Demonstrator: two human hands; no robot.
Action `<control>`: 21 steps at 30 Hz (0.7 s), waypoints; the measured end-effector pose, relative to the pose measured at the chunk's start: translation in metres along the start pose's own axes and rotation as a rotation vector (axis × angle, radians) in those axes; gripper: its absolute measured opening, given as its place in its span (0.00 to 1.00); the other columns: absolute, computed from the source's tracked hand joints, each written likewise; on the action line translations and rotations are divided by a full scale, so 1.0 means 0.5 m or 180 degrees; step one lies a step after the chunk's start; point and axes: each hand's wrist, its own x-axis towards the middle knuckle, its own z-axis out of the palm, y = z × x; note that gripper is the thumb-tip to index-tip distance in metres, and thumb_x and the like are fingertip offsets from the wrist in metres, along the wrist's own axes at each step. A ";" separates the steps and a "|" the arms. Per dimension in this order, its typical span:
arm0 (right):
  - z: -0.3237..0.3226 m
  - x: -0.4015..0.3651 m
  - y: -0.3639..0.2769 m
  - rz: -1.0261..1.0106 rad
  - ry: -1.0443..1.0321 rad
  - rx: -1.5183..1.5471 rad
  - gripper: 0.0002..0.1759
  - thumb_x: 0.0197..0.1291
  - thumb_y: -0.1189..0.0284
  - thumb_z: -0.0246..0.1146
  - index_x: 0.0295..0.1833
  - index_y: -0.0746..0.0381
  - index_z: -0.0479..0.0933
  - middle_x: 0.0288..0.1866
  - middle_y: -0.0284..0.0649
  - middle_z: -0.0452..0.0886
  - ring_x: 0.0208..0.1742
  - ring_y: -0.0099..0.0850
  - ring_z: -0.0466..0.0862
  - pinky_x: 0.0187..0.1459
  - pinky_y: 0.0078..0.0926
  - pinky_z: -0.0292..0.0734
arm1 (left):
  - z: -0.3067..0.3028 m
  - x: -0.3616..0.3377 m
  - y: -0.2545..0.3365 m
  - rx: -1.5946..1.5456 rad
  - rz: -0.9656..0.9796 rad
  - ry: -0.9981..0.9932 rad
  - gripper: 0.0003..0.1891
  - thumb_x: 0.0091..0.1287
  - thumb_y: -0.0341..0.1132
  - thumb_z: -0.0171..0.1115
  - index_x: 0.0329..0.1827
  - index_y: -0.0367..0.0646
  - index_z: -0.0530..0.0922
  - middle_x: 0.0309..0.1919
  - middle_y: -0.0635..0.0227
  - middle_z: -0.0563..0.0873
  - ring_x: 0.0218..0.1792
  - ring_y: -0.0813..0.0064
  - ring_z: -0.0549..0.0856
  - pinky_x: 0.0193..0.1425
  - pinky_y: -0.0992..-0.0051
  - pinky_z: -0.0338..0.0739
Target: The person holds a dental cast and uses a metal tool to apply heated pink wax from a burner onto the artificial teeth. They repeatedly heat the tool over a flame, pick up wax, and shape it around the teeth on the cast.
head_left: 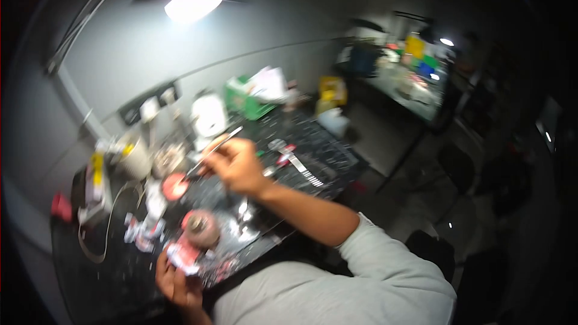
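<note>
My right hand point(233, 165) is closed in a pinch around a thin metal wax carver point(230, 135), held slanting over the table. The tool's lower tip comes right at a round pink dish of wax point(175, 187). Low in the view, my left hand point(176, 281) has its fingers wrapped round a pink-and-white dental model point(183, 256), blurred by motion. Just beyond that piece stands a squat, rounded pinkish burner point(203, 231) with a dark top. Crumpled white-and-pink paper point(144, 232) lies to its left.
A wristwatch point(304, 168) lies on the black table point(328, 153) to the right. Along the wall are a beige cup point(133, 155), a white device point(209, 113) and a green box point(245, 97) of papers. A cable point(109, 225) loops at left; a lamp point(191, 9) shines above.
</note>
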 end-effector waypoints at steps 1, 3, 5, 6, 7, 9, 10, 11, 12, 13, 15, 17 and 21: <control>-0.001 -0.002 -0.012 0.0106 0.0012 0.0020 0.04 0.69 0.79 0.63 0.41 0.69 0.79 0.33 0.39 0.85 0.32 0.24 0.88 0.34 0.23 0.86 | 0.004 0.000 -0.007 0.0100 0.0033 0.0298 0.31 0.64 0.34 0.58 0.68 0.23 0.67 0.57 0.44 0.81 0.57 0.57 0.84 0.64 0.63 0.78; -0.003 -0.007 -0.021 0.0234 -0.0002 0.0147 0.03 0.69 0.79 0.63 0.41 0.69 0.78 0.33 0.37 0.85 0.33 0.23 0.87 0.35 0.21 0.85 | -0.022 -0.003 -0.017 -0.0036 0.0057 -0.0019 0.30 0.68 0.33 0.57 0.71 0.26 0.65 0.62 0.47 0.77 0.62 0.58 0.80 0.70 0.60 0.73; -0.003 -0.001 -0.017 0.0214 -0.0064 0.0130 0.02 0.69 0.80 0.62 0.42 0.68 0.77 0.34 0.37 0.85 0.34 0.21 0.86 0.37 0.20 0.85 | -0.038 0.003 -0.019 -0.0023 0.0067 -0.0027 0.29 0.68 0.32 0.57 0.71 0.26 0.65 0.63 0.48 0.77 0.62 0.58 0.80 0.70 0.60 0.73; -0.006 0.000 -0.020 0.0211 -0.0177 0.0114 0.04 0.71 0.79 0.61 0.44 0.71 0.77 0.37 0.40 0.85 0.38 0.25 0.88 0.41 0.24 0.88 | -0.032 0.004 -0.017 -0.0031 0.0064 0.0001 0.29 0.68 0.32 0.57 0.71 0.26 0.65 0.62 0.48 0.77 0.62 0.59 0.81 0.69 0.61 0.73; -0.005 -0.003 -0.018 0.0203 -0.0203 0.0063 0.04 0.71 0.79 0.61 0.44 0.70 0.77 0.37 0.40 0.85 0.38 0.26 0.88 0.41 0.24 0.88 | -0.032 0.003 -0.016 -0.0037 0.0050 0.0033 0.29 0.69 0.32 0.57 0.71 0.26 0.65 0.62 0.49 0.78 0.61 0.59 0.81 0.68 0.61 0.74; -0.007 -0.005 -0.021 0.0181 -0.0246 0.0051 0.05 0.71 0.78 0.62 0.45 0.70 0.77 0.37 0.40 0.86 0.38 0.26 0.89 0.41 0.24 0.88 | -0.033 0.002 -0.015 0.0014 0.0048 0.0044 0.29 0.69 0.32 0.57 0.70 0.26 0.66 0.62 0.49 0.78 0.61 0.60 0.81 0.68 0.62 0.74; -0.008 -0.005 -0.024 0.0164 -0.0229 0.0044 0.05 0.71 0.78 0.62 0.45 0.70 0.77 0.37 0.40 0.86 0.38 0.26 0.89 0.41 0.24 0.88 | -0.034 0.002 -0.016 0.0070 0.0035 0.0096 0.29 0.69 0.32 0.57 0.70 0.26 0.66 0.61 0.49 0.78 0.60 0.60 0.81 0.67 0.62 0.74; -0.009 -0.005 -0.027 0.0206 -0.0207 0.0086 0.05 0.71 0.78 0.62 0.45 0.70 0.77 0.37 0.40 0.86 0.38 0.26 0.89 0.41 0.24 0.88 | -0.035 0.002 -0.018 0.0087 0.0046 0.0063 0.29 0.68 0.33 0.57 0.71 0.27 0.66 0.61 0.50 0.78 0.60 0.61 0.81 0.67 0.63 0.75; -0.009 -0.005 -0.029 0.0251 -0.0184 0.0130 0.05 0.71 0.78 0.62 0.45 0.70 0.77 0.37 0.40 0.86 0.38 0.26 0.89 0.41 0.24 0.88 | -0.039 0.002 -0.018 0.0086 0.0043 0.0046 0.29 0.68 0.33 0.57 0.71 0.27 0.66 0.61 0.50 0.78 0.60 0.61 0.81 0.67 0.63 0.75; -0.010 -0.004 -0.030 0.0260 -0.0159 0.0190 0.04 0.71 0.78 0.62 0.45 0.70 0.77 0.37 0.40 0.85 0.39 0.26 0.89 0.41 0.23 0.88 | -0.043 0.002 -0.018 0.0074 0.0019 0.0034 0.29 0.68 0.33 0.57 0.71 0.27 0.66 0.61 0.49 0.78 0.60 0.61 0.81 0.67 0.63 0.75; -0.012 -0.003 -0.028 0.0246 -0.0150 0.0178 0.04 0.71 0.79 0.61 0.45 0.70 0.77 0.37 0.40 0.85 0.39 0.26 0.88 0.41 0.23 0.88 | -0.044 0.002 -0.019 0.0058 -0.0022 0.0020 0.29 0.68 0.33 0.57 0.71 0.28 0.65 0.62 0.49 0.78 0.60 0.61 0.81 0.67 0.63 0.75; -0.013 -0.003 -0.025 0.0243 -0.0135 0.0161 0.04 0.71 0.79 0.61 0.45 0.70 0.77 0.37 0.40 0.85 0.38 0.26 0.88 0.41 0.23 0.88 | -0.040 0.001 -0.018 0.0045 -0.0007 0.0047 0.29 0.68 0.32 0.57 0.71 0.28 0.65 0.62 0.49 0.78 0.60 0.60 0.81 0.67 0.63 0.75; -0.016 -0.006 -0.023 0.0179 -0.0178 0.0195 0.04 0.70 0.79 0.62 0.44 0.69 0.78 0.36 0.40 0.85 0.38 0.26 0.88 0.39 0.24 0.87 | -0.055 0.002 -0.024 0.0024 0.0020 -0.0029 0.30 0.69 0.34 0.57 0.72 0.28 0.64 0.62 0.48 0.78 0.61 0.58 0.81 0.68 0.61 0.75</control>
